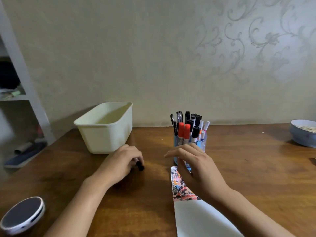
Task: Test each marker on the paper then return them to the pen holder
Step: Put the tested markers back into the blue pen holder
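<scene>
A clear blue pen holder point(202, 142) stands on the wooden table point(256, 168), packed with several markers point(186, 130) with black, red and white caps. In front of it lies a sheet of white paper point(198, 218), its far end covered in black, red and orange test marks. My left hand point(119, 165) rests on the table left of the holder, fingers curled round a small black marker cap or marker end point(140, 165). My right hand point(196, 168) hovers over the paper's far end, just in front of the holder, fingers relaxed and holding nothing.
A cream plastic tub point(104, 129) stands at the back left, close behind my left hand. A round black-and-white device point(22, 214) sits at the near left corner. A blue bowl point(302, 134) is at the far right. White shelves point(20, 93) stand beyond the table's left edge.
</scene>
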### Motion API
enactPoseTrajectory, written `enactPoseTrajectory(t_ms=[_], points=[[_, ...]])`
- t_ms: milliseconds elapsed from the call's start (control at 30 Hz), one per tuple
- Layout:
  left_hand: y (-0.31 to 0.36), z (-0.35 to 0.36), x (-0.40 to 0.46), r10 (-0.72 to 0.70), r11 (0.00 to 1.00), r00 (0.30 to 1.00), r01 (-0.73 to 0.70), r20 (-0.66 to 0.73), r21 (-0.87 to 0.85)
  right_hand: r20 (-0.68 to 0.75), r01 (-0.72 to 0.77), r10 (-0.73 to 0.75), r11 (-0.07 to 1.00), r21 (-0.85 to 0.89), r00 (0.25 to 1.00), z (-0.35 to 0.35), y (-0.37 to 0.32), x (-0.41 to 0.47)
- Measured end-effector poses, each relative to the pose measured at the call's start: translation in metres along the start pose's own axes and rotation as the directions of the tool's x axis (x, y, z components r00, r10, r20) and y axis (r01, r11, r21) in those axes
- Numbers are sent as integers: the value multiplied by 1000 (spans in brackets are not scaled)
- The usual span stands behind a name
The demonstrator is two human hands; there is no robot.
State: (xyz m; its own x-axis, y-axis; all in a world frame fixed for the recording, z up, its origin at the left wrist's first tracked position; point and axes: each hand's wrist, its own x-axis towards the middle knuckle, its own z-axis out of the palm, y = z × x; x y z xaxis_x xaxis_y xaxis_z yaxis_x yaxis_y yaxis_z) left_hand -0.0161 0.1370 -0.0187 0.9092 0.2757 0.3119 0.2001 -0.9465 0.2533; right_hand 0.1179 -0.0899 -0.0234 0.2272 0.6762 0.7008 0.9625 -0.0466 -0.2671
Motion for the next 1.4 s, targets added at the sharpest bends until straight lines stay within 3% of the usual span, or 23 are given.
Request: enactPoseTrajectory(t_ms=[133, 233, 367, 600, 667, 733, 833, 933, 1000, 1167, 1400], points=[[38, -9, 4, 44, 960, 952, -125, -304, -252, 18, -124, 123, 990, 71, 992, 2, 2, -1], [58, -22, 4, -53, 806, 891, -228, -451, -546, -7, -185, 186, 978, 100, 982, 0, 5, 2], [75, -24, 1, -161, 491, 900, -283, -405, -824, -17, -251, 258, 951, 182, 966, -9, 3, 6], [70, -26, 1, -265, 180, 922, -241, -283, -954, -37, -336, 384, 848, 410, 923, -23, 4, 15], [72, -22, 2, -253, 137, 935, -221, -249, -966, -47, -325, 406, 792, 517, 913, -29, 6, 18], [75, -15, 3, -211, 214, 943, -211, -256, -954, -75, -282, 423, 717, 638, 903, -39, 8, 22], [83, -7, 4, -111, 486, 949, -206, -294, -849, -190, -191, 496, 618, 763, 847, -60, 16, 28], [90, 2, 3, 46, 761, 954, -227, -298, -608, -299, -135, 584, 584, 800, 755, -75, 30, 31], [93, 11, 4, 131, 878, 960, -229, -249, -421, -340, -137, 612, 598, 790, 714, -81, 39, 31], [92, 29, 9, 179, 959, 982, -186, -52, -214, -410, -148, 624, 649, 747, 666, -85, 54, 28], [86, 33, 16, 96, 967, 992, -112, -80, -230, -503, -141, 574, 737, 661, 646, -87, 51, 29]])
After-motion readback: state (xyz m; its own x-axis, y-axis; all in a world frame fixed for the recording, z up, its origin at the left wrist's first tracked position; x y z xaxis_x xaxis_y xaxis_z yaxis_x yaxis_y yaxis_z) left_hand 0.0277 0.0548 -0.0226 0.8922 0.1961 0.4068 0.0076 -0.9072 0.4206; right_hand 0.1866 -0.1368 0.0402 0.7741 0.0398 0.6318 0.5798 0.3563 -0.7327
